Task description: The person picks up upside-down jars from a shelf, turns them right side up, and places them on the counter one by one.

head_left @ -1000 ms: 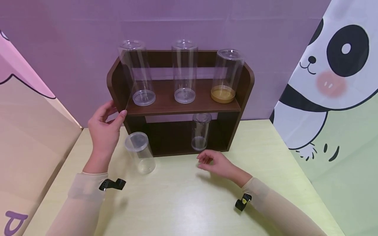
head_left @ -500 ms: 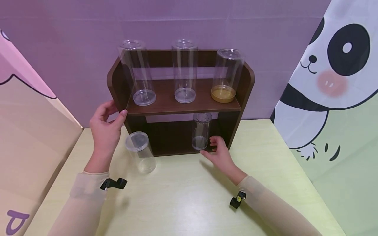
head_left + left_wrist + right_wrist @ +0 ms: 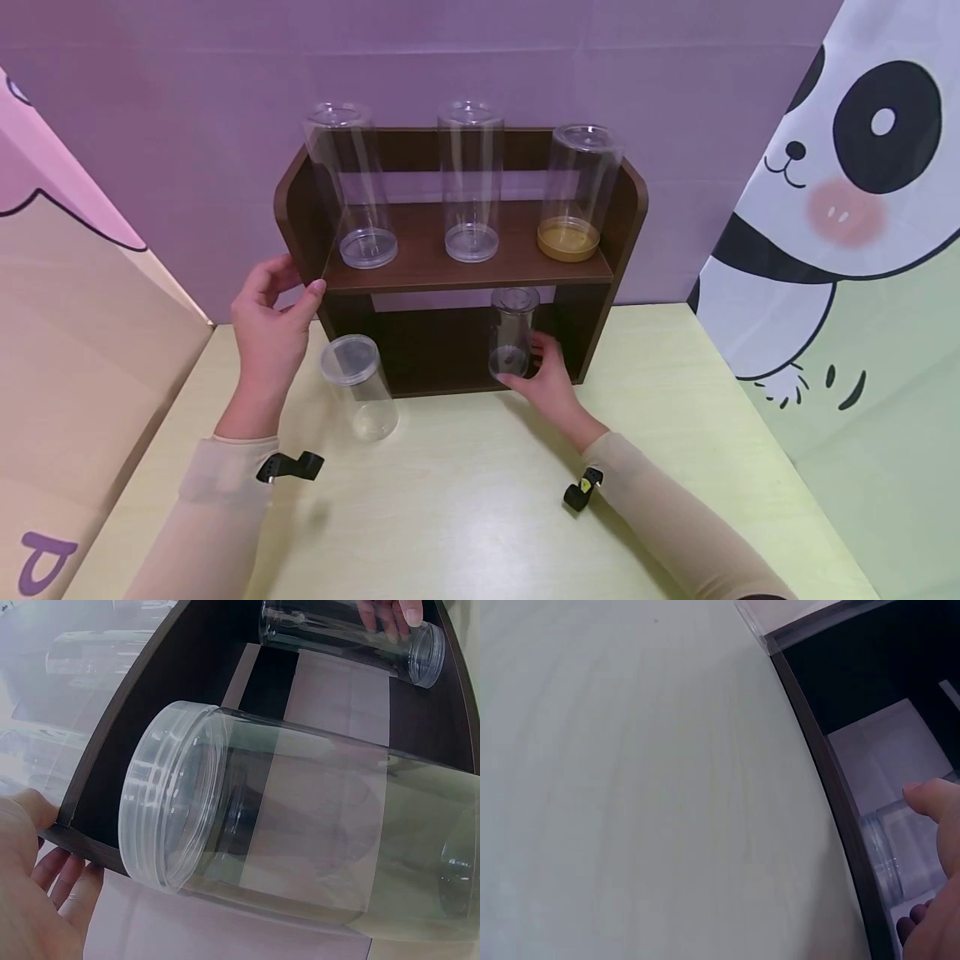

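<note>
My left hand (image 3: 273, 329) holds the left side of a dark brown two-tier shelf (image 3: 465, 383), thumb at the front edge and fingers behind the side panel. On the lower tier, toward the right, a small clear plastic jar (image 3: 513, 321) stands with its lid end down. My right hand (image 3: 553, 383) grips it low down, thumb in front and fingers around its right side; in the right wrist view the thumb (image 3: 930, 799) lies over the jar. Just left of the shelf's front stands a larger clear jar (image 3: 360, 392) with a translucent lid on top, close to my left hand.
Two tall clear jars (image 3: 470, 179) (image 3: 348, 183) and a shorter one with a gold lid (image 3: 567, 237) stand lid down on the upper tier. The shelf stands on a pale wooden table (image 3: 465, 500), before a purple backdrop (image 3: 225, 125).
My right hand has moved from in front of the small jar to its right side and closed in around its base. The left hand stays on the shelf's side.
</note>
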A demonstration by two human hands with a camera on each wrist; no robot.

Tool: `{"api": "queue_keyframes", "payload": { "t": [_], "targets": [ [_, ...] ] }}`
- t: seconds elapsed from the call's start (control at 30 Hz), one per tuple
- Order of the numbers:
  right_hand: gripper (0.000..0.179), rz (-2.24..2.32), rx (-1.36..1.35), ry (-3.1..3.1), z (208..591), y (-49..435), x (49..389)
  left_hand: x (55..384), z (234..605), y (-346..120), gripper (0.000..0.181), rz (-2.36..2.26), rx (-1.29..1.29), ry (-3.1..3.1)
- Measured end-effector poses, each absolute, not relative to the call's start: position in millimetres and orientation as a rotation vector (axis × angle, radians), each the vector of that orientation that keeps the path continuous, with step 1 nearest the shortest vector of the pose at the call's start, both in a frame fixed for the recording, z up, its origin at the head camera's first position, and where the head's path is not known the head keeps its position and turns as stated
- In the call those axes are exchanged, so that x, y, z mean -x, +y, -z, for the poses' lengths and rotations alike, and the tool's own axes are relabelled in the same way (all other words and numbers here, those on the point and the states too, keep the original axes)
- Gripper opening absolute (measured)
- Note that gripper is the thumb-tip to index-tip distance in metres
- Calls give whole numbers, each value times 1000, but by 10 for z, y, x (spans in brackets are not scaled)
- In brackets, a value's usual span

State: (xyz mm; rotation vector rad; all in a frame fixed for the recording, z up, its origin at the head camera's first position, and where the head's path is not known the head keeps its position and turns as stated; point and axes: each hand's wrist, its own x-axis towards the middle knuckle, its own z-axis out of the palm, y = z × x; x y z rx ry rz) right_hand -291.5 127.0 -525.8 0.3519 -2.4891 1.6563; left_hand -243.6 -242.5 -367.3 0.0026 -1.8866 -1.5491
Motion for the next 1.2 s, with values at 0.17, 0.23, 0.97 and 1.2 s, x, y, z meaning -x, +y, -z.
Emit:
{"api": "queue_keyframes", "payload": {
  "t": [0.17,0.23,0.97,1.2],
  "targets": [
    [94,-1709,-318,-2486,5283,1240,2956,2422,3666,-2411,38,1553,-13,-1887],
    [94,-1723,-308,-2482,5291,1230,2966,2423,3667,-2404,38,1559,-8,-1883],
    [82,-1731,-372,-2486,5316,1221,2990,2422,3676,-2416,37,1548,-29,-1895],
    [81,-1710,-447,-2471,5267,1270,2942,2430,3668,-2403,36,1564,-19,-1881]
  ]
}}
